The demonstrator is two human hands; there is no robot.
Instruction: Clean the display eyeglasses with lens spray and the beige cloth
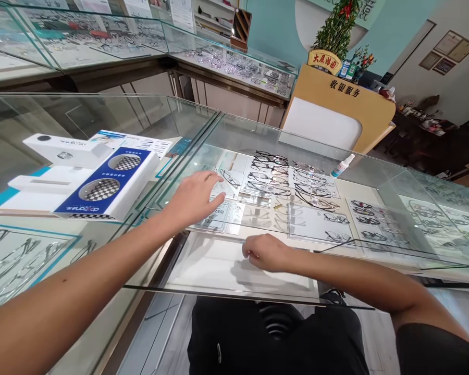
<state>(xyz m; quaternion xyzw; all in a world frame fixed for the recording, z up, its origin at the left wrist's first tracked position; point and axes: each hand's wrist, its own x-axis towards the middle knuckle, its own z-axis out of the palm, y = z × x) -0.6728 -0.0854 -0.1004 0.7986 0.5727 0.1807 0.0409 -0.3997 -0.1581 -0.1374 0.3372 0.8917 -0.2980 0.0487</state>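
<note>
My left hand (197, 195) is over the glass counter top, its thumb and fingers apart and nothing between them. A pair of eyeglasses (230, 178) lies just beyond its fingertips, and a printed card (216, 216) shows below the thumb. My right hand (266, 252) is closed, fingers curled down, over a white panel (207, 265) at the counter's near side. Whatever those fingers may hold is hidden. Several rows of eyeglass frames (269, 177) lie beyond my right hand, with a white display board (320, 221) to their near right.
Left of my left hand stands a blue-and-white cardboard display (105, 179). A small spray bottle (343, 165) stands at the far side. More frames fill the trays at left (21, 260) and right. Farther back are other glass showcases (234, 67) and a wooden cashier desk (336, 104).
</note>
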